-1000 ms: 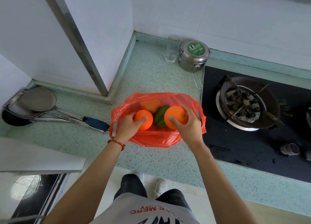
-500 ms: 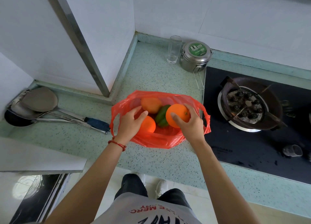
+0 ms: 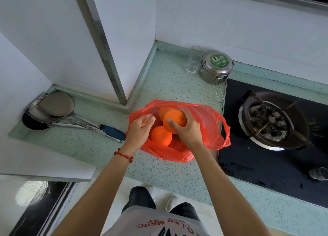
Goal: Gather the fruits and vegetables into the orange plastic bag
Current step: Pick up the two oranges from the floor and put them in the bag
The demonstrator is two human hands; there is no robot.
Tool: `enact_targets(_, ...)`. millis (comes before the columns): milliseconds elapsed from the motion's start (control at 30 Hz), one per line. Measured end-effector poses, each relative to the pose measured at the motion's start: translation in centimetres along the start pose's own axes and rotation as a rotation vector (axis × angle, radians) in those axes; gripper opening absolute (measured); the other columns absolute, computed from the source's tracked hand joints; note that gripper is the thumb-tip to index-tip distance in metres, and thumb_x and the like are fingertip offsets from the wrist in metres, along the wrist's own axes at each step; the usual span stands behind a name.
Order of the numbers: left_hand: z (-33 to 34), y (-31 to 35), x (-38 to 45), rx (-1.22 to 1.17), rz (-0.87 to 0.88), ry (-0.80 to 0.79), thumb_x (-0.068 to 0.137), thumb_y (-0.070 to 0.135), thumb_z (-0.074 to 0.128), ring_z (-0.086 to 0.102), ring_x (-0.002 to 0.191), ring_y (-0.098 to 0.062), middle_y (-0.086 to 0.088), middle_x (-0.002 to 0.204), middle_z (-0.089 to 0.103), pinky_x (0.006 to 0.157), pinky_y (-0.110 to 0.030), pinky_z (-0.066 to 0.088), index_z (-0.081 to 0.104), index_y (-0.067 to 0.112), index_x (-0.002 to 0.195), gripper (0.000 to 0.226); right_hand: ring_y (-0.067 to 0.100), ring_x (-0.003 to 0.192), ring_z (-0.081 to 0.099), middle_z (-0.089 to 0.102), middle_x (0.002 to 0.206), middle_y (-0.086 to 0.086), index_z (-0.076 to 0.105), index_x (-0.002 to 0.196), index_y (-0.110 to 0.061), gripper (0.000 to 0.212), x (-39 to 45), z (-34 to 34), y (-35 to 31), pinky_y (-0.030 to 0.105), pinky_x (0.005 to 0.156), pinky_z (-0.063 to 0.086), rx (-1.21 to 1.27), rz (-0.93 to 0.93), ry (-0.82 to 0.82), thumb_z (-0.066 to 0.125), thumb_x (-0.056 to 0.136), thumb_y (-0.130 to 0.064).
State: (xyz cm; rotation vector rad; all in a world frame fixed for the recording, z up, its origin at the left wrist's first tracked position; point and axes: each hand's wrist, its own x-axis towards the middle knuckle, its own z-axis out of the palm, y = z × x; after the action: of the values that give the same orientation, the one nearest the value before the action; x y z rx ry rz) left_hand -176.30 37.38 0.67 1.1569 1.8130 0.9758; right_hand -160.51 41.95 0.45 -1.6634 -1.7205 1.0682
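Note:
The orange plastic bag [image 3: 209,129] lies open on the speckled green counter [image 3: 165,83] in front of me. My right hand [image 3: 188,129] grips a large orange [image 3: 173,119] over the bag's mouth. Below it a second orange [image 3: 160,135] rests inside the bag, and another orange fruit [image 3: 162,110] shows behind. My left hand [image 3: 140,129] hovers at the bag's left rim with curled fingers apart, holding nothing. The green vegetable is almost hidden under my right hand.
A ladle and spatula [image 3: 56,109] with a blue handle lie at the left. A clear glass [image 3: 194,60] and a steel lidded tin [image 3: 216,67] stand at the back. The black gas hob [image 3: 271,122] borders the bag's right side.
My left hand let go of its orange, which now rests in the bag. My right hand moved its orange leftward over the bag's middle, covering the green vegetable.

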Motion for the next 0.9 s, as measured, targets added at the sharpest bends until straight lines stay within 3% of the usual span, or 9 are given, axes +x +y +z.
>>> enact_targets(100, 0.0, -0.1, -0.1, 0.004, -0.005, -0.010, 0.093, 0.030, 0.046, 0.046, 0.107, -0.003, -0.006, 0.129, 0.057, 0.088, -0.018, 0.034, 0.052, 0.011, 0.125, 0.038, 0.022, 0.120, 0.046, 0.056, 0.127, 0.001, 0.045, 0.128, -0.027, 0.065, 0.3, 0.7, 0.3, 0.044, 0.107, 0.032, -0.086, 0.001, 0.011, 0.061, 0.073, -0.059)
enact_targets(267, -0.1, -0.3, 0.0, 0.010, -0.008, -0.014, 0.093, 0.030, 0.045, 0.045, 0.107, -0.003, -0.007, 0.129, 0.056, 0.089, -0.019, 0.034, 0.052, 0.011, 0.125, 0.038, 0.023, 0.128, 0.034, 0.049, 0.133, 0.009, 0.042, 0.132, -0.022, 0.067, 0.5, 1.1, -0.2, 0.039, 0.110, 0.016, -0.273, 0.005, 0.011, 0.052, 0.079, -0.061)
enact_targets(467, -0.3, -0.5, 0.2, -0.013, -0.032, -0.017, 0.093, 0.029, 0.047, 0.047, 0.106, -0.005, -0.008, 0.129, 0.057, 0.089, -0.020, 0.035, 0.053, 0.011, 0.124, 0.037, 0.029, 0.129, 0.033, 0.047, 0.135, 0.012, 0.040, 0.134, -0.018, 0.070, 0.6, 1.4, -0.9, 0.043, 0.113, 0.014, -0.386, 0.036, -0.028, 0.046, 0.081, -0.064)
enact_targets(900, -0.4, 0.2, 0.2, 0.031, 0.037, -0.049, 0.093, 0.028, 0.046, 0.046, 0.105, -0.003, -0.007, 0.127, 0.057, 0.088, -0.018, 0.035, 0.053, 0.010, 0.125, 0.037, 0.022, 0.130, 0.035, 0.049, 0.136, 0.006, 0.040, 0.134, -0.019, 0.064, -0.5, 0.4, 0.3, 0.037, 0.111, 0.013, -0.288, -0.025, 0.065, 0.048, 0.084, -0.058)
